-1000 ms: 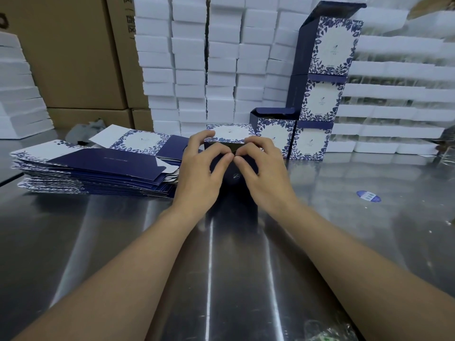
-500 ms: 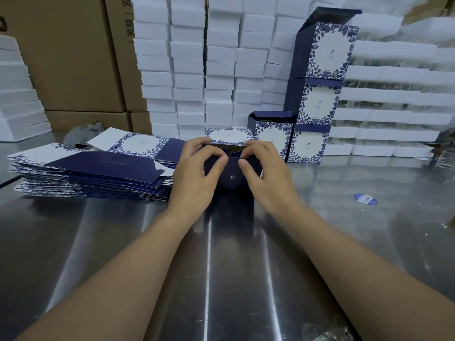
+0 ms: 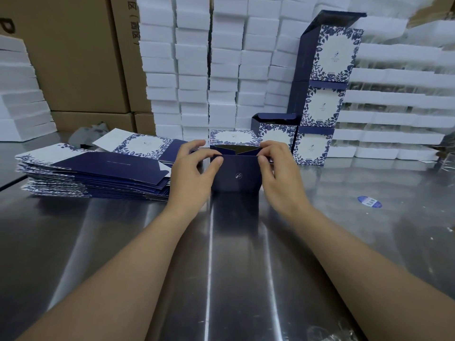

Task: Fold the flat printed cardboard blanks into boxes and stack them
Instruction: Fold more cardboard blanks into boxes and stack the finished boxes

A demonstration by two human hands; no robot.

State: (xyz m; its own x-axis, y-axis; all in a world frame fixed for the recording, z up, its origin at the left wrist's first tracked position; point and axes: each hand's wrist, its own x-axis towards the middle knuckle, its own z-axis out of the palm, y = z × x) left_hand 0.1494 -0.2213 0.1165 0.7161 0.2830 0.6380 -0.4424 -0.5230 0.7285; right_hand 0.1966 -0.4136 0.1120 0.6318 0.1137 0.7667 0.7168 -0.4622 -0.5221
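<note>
Both hands, left hand [image 3: 190, 174] and right hand [image 3: 277, 173], pinched the half-folded box [image 3: 236, 172] by its upper corners on the tabletop [image 3: 221, 254]. The thin card looked light and easily creased, so holding it near the fold lines seemed wise.

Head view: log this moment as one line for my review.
stage: folding | left hand: grips navy box left edge | right hand: grips right edge | top: not closed | flat blanks: piled at left
</note>
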